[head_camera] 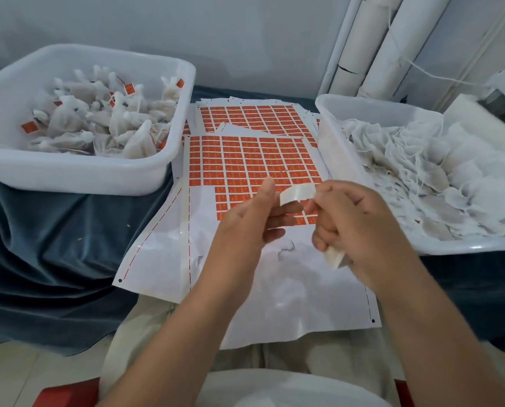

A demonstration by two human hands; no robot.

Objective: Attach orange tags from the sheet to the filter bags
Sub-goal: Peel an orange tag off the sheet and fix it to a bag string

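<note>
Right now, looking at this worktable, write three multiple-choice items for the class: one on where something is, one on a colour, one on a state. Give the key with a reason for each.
1. Where is the tub of tagged bags?
A. Left of the sheet
B. Right of the sheet
C. On the floor

2. What colour are the tags on the sheet?
A. Blue
B. Orange
C. Green

3. What is the state of the sheet's near part?
A. Full of tags
B. Mostly bare
C. Rolled up

Key:
1 A, the tub with tagged bags stands left of the sheet; the tub on the right holds untagged bags.
2 B, the rows of tags are orange.
3 B, below the left hand and right hand the backing is white, with tags left only farther up.
</note>
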